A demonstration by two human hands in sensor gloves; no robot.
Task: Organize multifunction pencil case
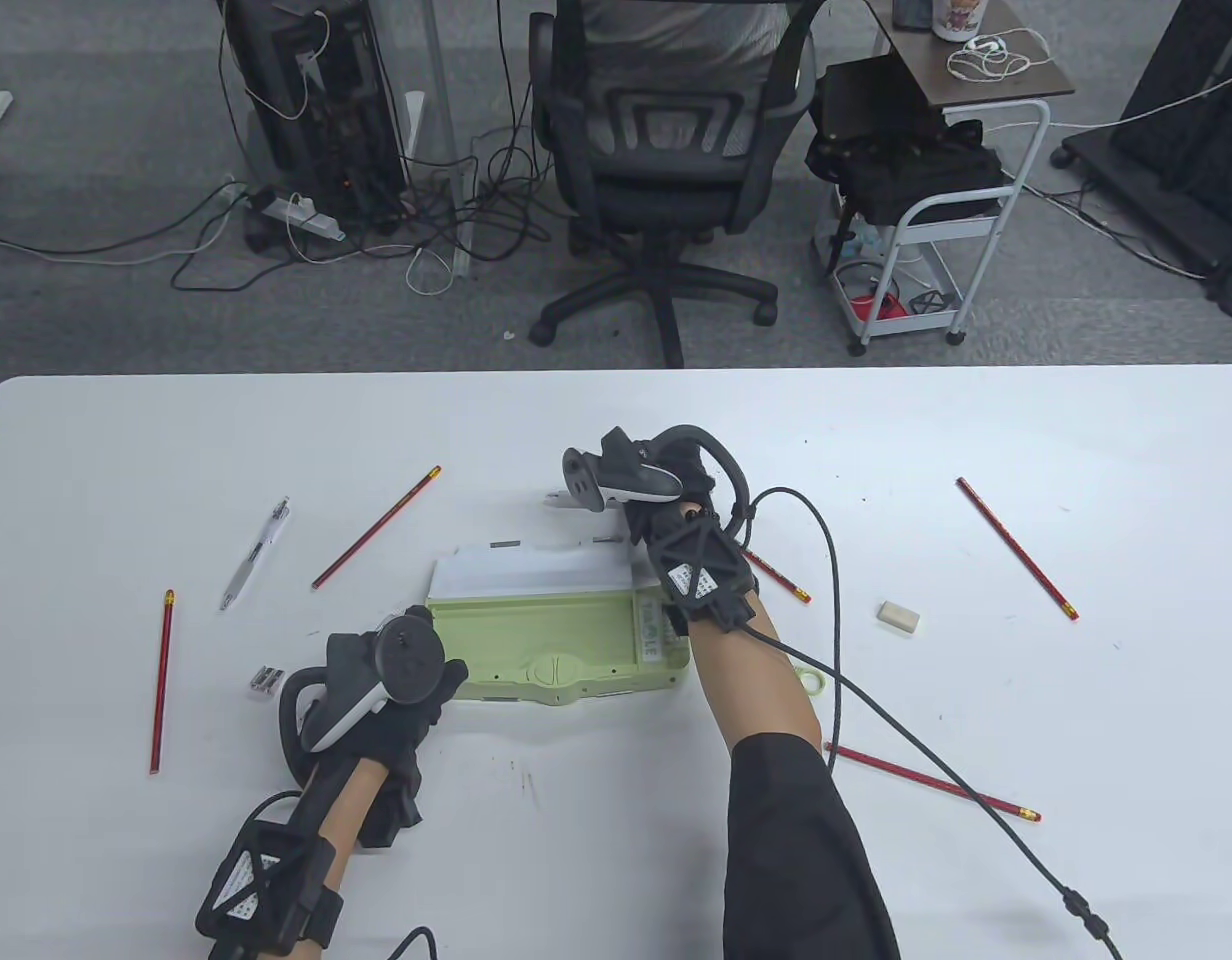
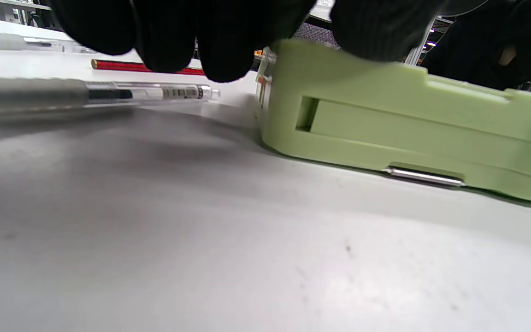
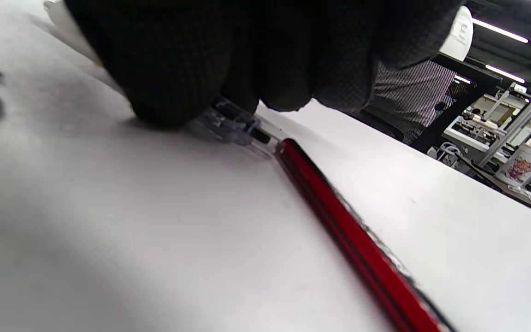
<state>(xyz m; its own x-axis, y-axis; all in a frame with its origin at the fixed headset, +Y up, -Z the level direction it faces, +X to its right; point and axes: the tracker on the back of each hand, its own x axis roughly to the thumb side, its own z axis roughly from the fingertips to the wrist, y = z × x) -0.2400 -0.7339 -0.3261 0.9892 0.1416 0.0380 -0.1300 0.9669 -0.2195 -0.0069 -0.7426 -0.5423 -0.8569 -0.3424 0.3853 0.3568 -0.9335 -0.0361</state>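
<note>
The green pencil case (image 1: 556,640) lies open at the table's middle, its white lid (image 1: 526,575) folded back. My left hand (image 1: 431,690) holds the case's left end; in the left wrist view my fingers (image 2: 219,46) hang over the green case wall (image 2: 408,120). My right hand (image 1: 656,505) is behind the case and grips a clear pen (image 3: 228,124) lying on the table, whose tip (image 1: 561,497) sticks out to the left. A red pencil (image 3: 348,235) lies right beside that pen.
Several red pencils lie scattered: (image 1: 376,530), (image 1: 162,680), (image 1: 1016,548), (image 1: 931,785). A white pen (image 1: 256,555) and a metal sharpener (image 1: 267,681) lie on the left, an eraser (image 1: 898,616) on the right. A cable (image 1: 876,700) trails from my right wrist.
</note>
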